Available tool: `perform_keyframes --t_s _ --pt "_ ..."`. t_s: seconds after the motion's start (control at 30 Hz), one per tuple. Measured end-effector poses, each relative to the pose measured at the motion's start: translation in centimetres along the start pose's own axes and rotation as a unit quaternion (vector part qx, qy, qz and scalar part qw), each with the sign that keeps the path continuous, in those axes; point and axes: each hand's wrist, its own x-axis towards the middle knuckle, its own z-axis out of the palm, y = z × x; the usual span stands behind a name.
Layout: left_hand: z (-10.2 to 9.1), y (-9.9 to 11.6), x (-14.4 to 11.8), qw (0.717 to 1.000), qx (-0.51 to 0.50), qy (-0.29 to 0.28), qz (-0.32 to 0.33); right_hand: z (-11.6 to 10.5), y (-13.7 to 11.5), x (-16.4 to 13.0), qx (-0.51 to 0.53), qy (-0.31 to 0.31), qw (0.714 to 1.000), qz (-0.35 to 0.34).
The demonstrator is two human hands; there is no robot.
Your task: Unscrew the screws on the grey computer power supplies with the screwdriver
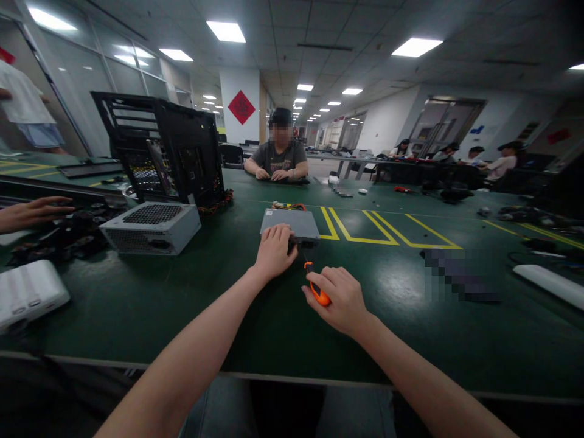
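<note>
A grey metal computer power supply (302,222) lies on the green table, its coloured wires (289,207) bunched at the far side. My left hand (275,250) grips its near left part, with the fingers bent over the top and near edge. In my right hand (341,299) is a screwdriver (320,295) with an orange and black handle. Its shaft points forward at the near face of the power supply, beside the socket. Whether the tip touches a screw is too small to tell.
To the left stand a second power supply (152,226), an open black computer case (159,146) and a white device (31,291). Another person's hand (39,213) reaches in over dark cables there. A person (281,152) sits opposite. A white bar (552,291) lies at right.
</note>
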Motion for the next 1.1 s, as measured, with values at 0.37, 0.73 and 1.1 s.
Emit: perform_keyframes --t_s 0.37,0.73,1.1 --pt "0.08 -0.07 0.01 1.000 0.001 0.001 0.003 -0.17 0.08 -0.05 -0.011 0.019 0.999 0.039" --pt "0.06 0.02 0.04 1.000 0.002 -0.001 0.000 -0.20 -0.03 -0.04 -0.015 -0.010 1.000 -0.011" --pt "-0.10 0.03 0.04 1.000 0.009 -0.005 0.004 -0.08 0.03 0.01 -0.013 0.021 0.998 0.057"
